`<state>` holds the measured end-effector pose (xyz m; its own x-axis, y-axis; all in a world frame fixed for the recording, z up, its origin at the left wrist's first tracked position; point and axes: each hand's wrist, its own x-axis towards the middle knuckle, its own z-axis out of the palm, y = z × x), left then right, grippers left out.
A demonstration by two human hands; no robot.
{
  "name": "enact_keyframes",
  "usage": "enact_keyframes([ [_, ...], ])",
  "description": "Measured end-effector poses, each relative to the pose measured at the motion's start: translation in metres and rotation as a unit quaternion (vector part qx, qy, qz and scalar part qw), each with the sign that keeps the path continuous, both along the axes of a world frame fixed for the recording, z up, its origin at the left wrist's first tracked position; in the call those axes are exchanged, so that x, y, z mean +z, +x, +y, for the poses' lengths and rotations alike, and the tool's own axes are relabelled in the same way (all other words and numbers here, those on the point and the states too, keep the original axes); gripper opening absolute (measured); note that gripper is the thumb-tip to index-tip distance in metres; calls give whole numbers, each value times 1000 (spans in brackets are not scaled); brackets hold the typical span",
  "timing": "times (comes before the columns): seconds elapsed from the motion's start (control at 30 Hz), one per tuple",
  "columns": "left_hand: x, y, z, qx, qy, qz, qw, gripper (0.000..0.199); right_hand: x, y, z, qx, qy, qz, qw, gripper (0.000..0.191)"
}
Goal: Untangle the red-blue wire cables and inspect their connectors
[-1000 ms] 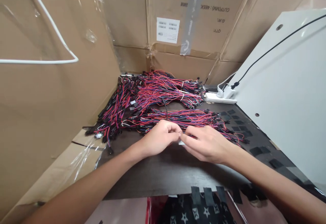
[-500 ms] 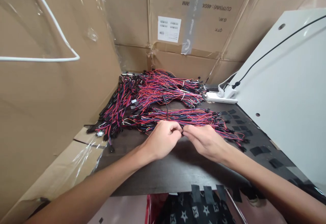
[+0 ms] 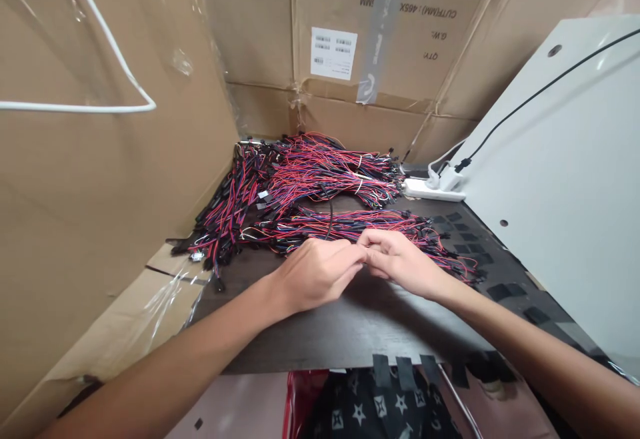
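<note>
My left hand is closed in a pinch above the dark table, just in front of the nearer wire bundle. From behind its knuckles a black cable rises and bends over the bundle. My right hand is closed too, its thumb and fingertips pressed against those of the left. Whatever lies between the fingertips is covered by the fingers. Beyond both hands stretches the nearer bundle of red, blue and black wires with small black connectors.
More wire bundles are heaped behind and to the left. A white power strip lies by a white panel on the right. Black tape pieces stick to the table and its front edge. Cardboard walls the back and left.
The left fingers have turned over and extended onto the right fingertips, covering the small dark bit visible between them. The right hand has shifted slightly up. The black cable now curves more.
</note>
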<state>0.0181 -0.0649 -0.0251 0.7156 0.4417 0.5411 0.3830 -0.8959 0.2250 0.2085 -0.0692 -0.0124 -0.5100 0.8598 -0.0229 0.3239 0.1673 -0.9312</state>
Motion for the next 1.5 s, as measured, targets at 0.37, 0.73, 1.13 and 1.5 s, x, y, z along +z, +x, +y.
enact_keyframes([
  [0.37, 3, 0, -2, 50, 92, 46, 993, 31, 6, -5, 3, -44, 17, -4, 999, 15],
  [0.73, 25, 7, 1, 40, -488, -61, 870, 18, -6, 5, -12, 8, 368, -86, 926, 8],
  [1.13, 29, 0, 6, -13, -737, -45, 674, 14, -12, 5, -19, 91, 598, -179, 776, 14],
  [1.5, 24, 5, 6, 22, -638, -30, 770, 13, -25, 7, -21, 27, 390, -141, 910, 14],
])
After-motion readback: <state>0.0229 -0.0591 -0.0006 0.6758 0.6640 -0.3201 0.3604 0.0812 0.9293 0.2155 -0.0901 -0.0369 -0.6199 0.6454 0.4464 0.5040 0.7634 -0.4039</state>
